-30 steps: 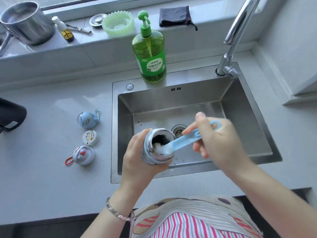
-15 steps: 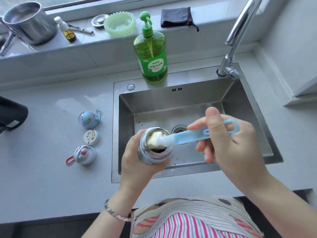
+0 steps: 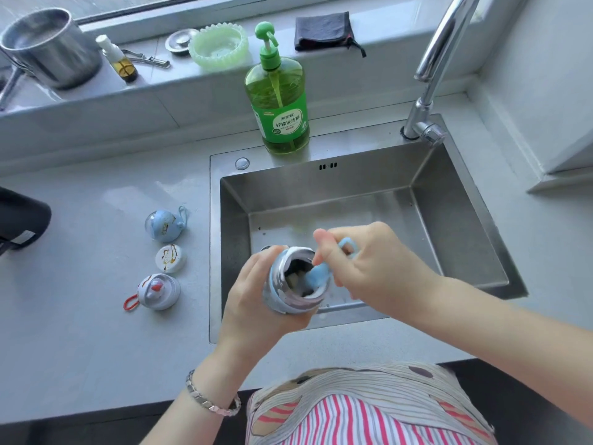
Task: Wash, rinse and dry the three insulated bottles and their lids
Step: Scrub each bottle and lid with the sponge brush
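My left hand [image 3: 256,303] grips a pale blue insulated bottle [image 3: 280,295] with a steel mouth, tilted over the front of the sink [image 3: 465,220]. My right hand [image 3: 369,268] holds the light blue handle of a bottle brush [image 3: 321,274], whose head is pushed deep inside the bottle. Three lids lie in a column on the counter left of the sink: a blue domed lid [image 3: 165,221], a white round lid [image 3: 170,258] with brown stains, and a grey lid [image 3: 157,292] with a red loop.
A green dish soap pump bottle [image 3: 277,91] stands behind the sink, the faucet [image 3: 430,75] at its back right. On the sill sit a steel pot [image 3: 48,46], a small bottle [image 3: 120,61], a green dish [image 3: 218,46] and a dark cloth [image 3: 324,30]. A dark object [image 3: 19,220] lies at the far left.
The brush was drawn out to the bottle's mouth half a second ago; now it is pushed back deep into the bottle, and my right hand has moved close to the rim.
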A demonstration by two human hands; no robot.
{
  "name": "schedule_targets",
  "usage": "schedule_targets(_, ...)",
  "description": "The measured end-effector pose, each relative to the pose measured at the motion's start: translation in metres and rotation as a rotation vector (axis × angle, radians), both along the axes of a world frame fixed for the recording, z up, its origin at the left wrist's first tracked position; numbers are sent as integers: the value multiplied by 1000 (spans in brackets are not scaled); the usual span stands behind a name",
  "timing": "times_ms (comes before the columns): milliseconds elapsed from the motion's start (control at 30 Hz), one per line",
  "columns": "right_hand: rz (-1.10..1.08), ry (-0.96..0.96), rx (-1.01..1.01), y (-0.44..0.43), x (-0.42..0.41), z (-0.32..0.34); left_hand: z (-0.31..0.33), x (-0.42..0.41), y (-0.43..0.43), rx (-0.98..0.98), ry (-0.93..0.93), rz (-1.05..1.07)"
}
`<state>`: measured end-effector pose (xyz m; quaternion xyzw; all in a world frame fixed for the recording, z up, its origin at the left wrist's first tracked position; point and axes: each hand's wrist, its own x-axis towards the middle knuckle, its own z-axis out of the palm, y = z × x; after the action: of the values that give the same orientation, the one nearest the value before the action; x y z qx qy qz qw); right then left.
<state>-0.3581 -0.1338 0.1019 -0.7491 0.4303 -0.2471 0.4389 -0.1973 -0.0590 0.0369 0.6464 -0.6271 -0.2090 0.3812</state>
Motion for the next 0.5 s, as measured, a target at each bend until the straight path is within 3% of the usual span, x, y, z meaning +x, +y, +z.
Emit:
schedule_targets(67, -50, -128, 248, 1, 0, 5, -2, -3, -1, 23, 13, 10)
schedule_targets(100, -57, -179, 273, 1, 1, 5, -4, -6, -1, 25, 21, 10)
schedule_targets(167, -51, -231, 160, 3, 3, 2, -5, -10, 3, 19, 60, 2)
schedule_targets(300, -19, -117, -102, 4, -3, -7, 0, -8, 5, 26, 83, 20)
schedule_targets(433, -2, -113, 166, 10, 0, -3, -5, -7, 3, 73, 40, 22)
schedule_targets(500, -42, -201, 200, 6, 1, 5, -4, -11, 7, 84, 91, 31)
